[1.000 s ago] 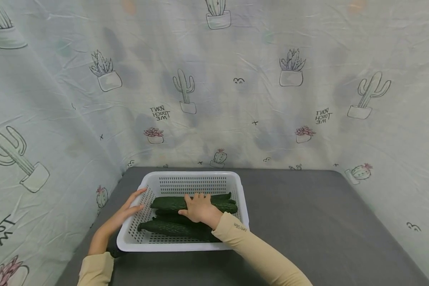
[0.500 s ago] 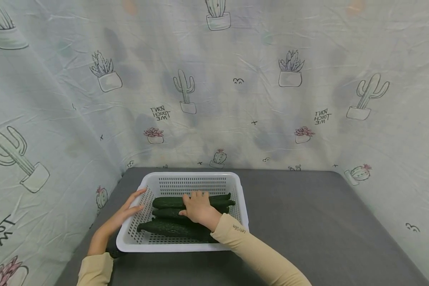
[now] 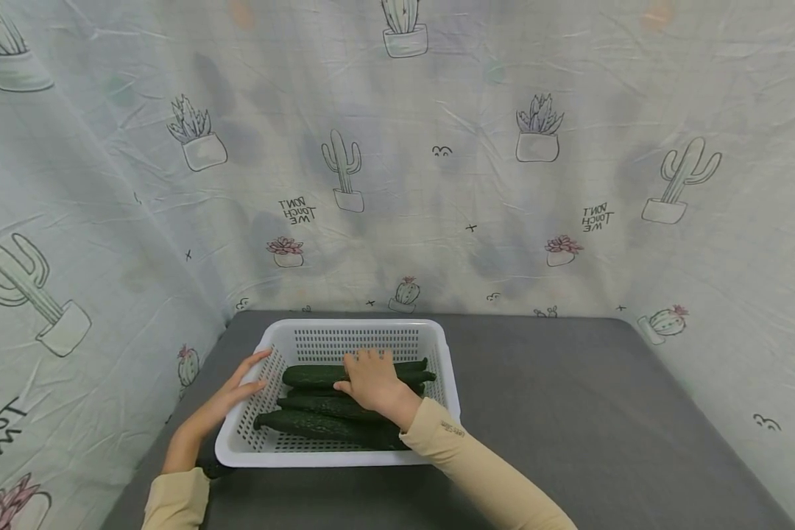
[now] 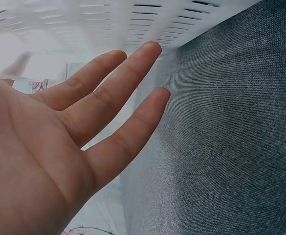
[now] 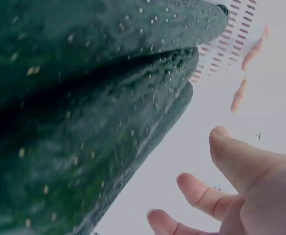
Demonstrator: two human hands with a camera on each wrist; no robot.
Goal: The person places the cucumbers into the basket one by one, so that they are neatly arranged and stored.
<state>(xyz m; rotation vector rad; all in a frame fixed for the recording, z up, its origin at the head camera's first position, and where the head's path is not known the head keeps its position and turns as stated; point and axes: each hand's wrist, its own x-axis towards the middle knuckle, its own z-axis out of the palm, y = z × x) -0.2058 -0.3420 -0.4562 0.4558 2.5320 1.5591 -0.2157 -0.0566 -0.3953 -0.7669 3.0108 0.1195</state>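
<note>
A white perforated plastic basket (image 3: 338,459) holds several dark green cucumbers (image 3: 318,425) lying crosswise, with bumpy skin. At the basket's left rim is my left hand (image 3: 230,394), its fingers extended along the outside; in the left wrist view the palm (image 4: 30,166) and spread fingers hold nothing. My right hand (image 3: 372,384) is above the farther cucumbers, hiding their middle. The right wrist view has the right thumb and fingertips apart from the large cucumbers (image 5: 99,132), with nothing between them.
The basket stands on a grey cloth-covered table (image 3: 570,412). A pale curtain (image 3: 397,184) printed with cacti encloses the back and sides. A small dark object (image 3: 217,470) shows beside the left wrist, at the basket's front left corner.
A middle cucumber has shifted toward the near side, closer to the front one, and my right hand has let go and lifted slightly away. The left hand and basket stay in place.
</note>
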